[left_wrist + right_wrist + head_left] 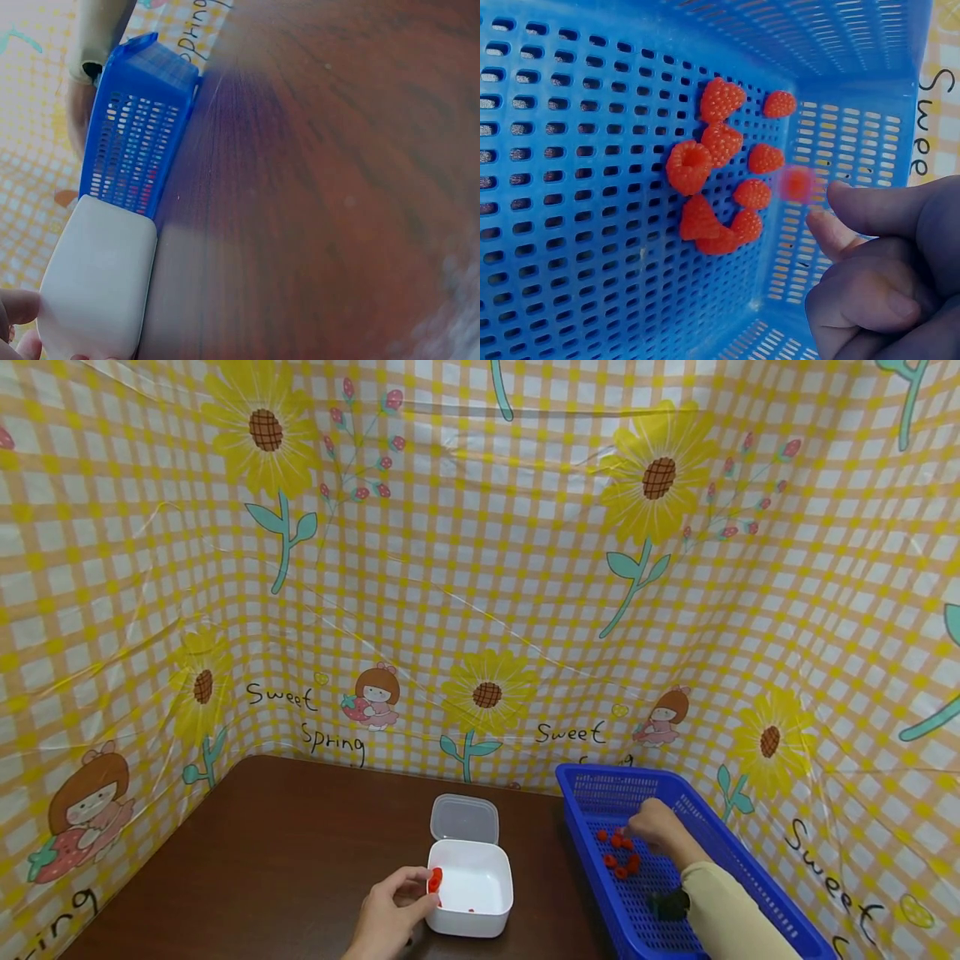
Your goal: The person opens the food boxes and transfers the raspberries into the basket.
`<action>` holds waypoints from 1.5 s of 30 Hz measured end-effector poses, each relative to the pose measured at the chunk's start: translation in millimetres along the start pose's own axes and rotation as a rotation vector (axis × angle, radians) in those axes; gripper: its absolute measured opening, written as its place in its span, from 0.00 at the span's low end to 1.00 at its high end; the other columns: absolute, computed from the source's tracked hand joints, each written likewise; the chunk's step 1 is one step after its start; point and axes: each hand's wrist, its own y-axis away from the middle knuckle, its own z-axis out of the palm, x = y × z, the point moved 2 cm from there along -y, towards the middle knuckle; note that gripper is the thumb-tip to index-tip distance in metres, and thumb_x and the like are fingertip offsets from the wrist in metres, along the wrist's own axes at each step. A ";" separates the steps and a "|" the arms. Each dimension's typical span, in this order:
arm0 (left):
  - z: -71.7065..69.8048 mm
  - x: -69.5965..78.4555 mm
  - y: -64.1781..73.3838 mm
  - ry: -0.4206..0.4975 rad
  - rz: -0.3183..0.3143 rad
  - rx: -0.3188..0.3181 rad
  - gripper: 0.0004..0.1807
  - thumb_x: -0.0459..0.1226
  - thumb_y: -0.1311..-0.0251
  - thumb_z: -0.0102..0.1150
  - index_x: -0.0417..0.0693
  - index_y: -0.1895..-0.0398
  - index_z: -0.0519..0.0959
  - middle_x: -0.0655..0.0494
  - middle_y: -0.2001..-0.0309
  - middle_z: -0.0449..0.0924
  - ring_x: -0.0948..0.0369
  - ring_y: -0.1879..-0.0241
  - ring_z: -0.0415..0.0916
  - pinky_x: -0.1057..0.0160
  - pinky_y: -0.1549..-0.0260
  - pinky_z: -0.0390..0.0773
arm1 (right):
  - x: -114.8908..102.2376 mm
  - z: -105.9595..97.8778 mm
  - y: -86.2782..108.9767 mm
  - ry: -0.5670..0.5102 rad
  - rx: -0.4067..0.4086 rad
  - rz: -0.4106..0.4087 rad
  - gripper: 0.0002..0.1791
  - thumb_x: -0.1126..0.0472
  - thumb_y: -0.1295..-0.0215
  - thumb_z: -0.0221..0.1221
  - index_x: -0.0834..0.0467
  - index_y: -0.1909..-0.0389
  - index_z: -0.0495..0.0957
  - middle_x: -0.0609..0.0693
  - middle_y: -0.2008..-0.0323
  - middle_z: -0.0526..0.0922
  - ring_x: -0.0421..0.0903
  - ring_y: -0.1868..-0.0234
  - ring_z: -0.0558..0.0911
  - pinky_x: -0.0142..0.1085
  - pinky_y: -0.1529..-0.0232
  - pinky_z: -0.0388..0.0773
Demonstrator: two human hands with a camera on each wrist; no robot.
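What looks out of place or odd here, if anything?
A red berry beside the right hand's fingers: it is strongly blurred while the other berries in the blue basket look sharp, so it may be falling.

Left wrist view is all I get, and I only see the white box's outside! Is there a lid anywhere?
Observer: Yes! The head view shows a translucent lid just beyond the white box, on the side away from the person.
Operator: Cool! What's the red stuff showing through the holes of the blue basket?
Observer: Red raspberries, grouped together on its floor.
Operator: What about the right hand? I can't see its fingertips!
Observer: In the right wrist view, they're close to a blurred raspberry, with a small gap showing between.
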 end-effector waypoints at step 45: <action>5.5 0.1 -4.6 -0.030 -0.007 0.022 0.17 0.37 0.44 0.71 0.44 0.51 0.83 0.52 0.62 0.84 0.59 0.66 0.80 0.63 0.70 0.79 | -149.6 81.1 79.7 -0.315 -0.247 -0.316 0.07 0.66 0.35 0.63 0.66 0.61 0.85 0.39 0.89 0.55 0.36 0.87 0.48 0.29 0.85 0.49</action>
